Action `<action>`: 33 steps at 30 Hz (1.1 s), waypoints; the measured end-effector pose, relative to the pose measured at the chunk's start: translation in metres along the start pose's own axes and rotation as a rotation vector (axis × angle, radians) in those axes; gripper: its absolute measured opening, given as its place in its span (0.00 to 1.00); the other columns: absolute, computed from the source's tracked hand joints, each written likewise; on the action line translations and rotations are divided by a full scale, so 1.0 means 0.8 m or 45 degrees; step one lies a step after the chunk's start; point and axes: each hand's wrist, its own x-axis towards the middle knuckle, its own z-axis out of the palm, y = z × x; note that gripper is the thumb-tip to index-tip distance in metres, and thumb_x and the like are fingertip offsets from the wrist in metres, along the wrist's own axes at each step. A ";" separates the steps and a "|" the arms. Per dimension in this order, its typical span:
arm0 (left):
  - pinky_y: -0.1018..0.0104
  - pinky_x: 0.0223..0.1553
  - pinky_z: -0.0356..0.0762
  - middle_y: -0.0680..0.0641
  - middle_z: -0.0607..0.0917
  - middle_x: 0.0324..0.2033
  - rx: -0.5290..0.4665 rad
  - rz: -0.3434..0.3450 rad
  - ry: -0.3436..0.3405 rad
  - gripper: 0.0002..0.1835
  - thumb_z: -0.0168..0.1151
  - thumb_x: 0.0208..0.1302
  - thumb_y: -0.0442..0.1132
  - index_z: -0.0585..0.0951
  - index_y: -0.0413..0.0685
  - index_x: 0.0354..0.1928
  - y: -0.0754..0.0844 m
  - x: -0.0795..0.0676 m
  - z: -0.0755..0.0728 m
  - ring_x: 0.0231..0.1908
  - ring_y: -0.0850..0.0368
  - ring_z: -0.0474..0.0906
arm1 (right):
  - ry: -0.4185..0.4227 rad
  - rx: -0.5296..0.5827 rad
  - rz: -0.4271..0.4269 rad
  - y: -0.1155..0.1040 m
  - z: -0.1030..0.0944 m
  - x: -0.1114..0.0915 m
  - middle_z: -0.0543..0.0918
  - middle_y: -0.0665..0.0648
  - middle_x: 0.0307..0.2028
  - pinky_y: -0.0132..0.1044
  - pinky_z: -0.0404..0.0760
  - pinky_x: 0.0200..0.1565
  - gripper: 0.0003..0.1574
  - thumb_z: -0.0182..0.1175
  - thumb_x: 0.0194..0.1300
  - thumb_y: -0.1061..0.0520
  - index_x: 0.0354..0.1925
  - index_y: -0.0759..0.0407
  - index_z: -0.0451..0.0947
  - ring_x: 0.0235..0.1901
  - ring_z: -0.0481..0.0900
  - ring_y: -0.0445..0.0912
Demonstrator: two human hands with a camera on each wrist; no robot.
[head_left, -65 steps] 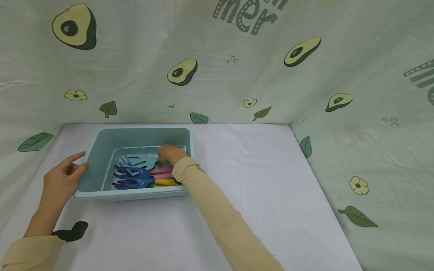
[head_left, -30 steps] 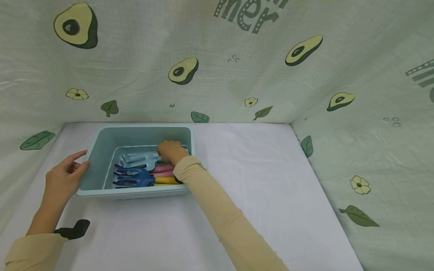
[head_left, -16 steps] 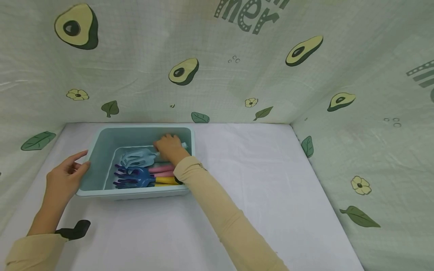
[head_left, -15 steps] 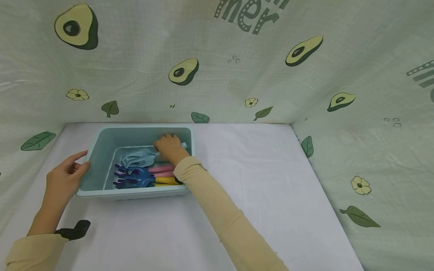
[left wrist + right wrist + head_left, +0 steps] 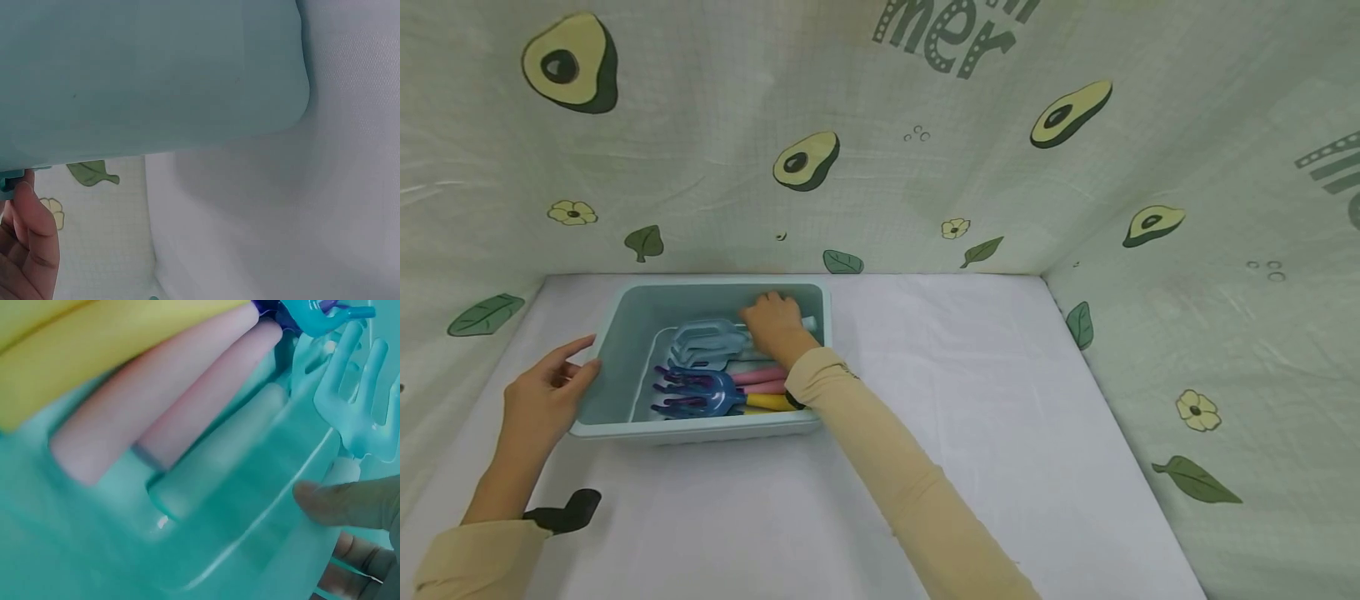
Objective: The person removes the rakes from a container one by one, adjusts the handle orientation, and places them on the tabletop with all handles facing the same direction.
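A light blue plastic basin stands at the back left of the table. My left hand grips its left rim, thumb and fingers pinching the edge in the left wrist view. Inside the basin, my right hand holds a light blue garden hand fork by its pale handle, thumb on top and fingers beneath. The fork's tines point left, near the basin's back wall. Beside it lies another pale handle. Nearer the front are dark blue forks with yellow handles, and pink handles whose heads are partly covered.
A white cloth covers the table. Patterned fabric walls with avocados and leaves rise behind and at the sides. A black strap hangs by the left wrist.
My right hand has lifted slightly and moved toward the basin's back wall with the light blue hand fork, which has turned and shifted away from the other tools. My left hand stays on the rim.
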 end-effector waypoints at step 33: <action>0.86 0.21 0.62 0.37 0.77 0.38 -0.010 0.008 -0.006 0.28 0.47 0.65 0.51 0.63 0.52 0.65 0.002 -0.002 0.001 0.24 0.72 0.62 | 0.151 0.910 -0.127 0.076 -0.083 -0.080 0.79 0.48 0.29 0.32 0.71 0.26 0.17 0.67 0.50 0.52 0.39 0.47 0.73 0.26 0.74 0.41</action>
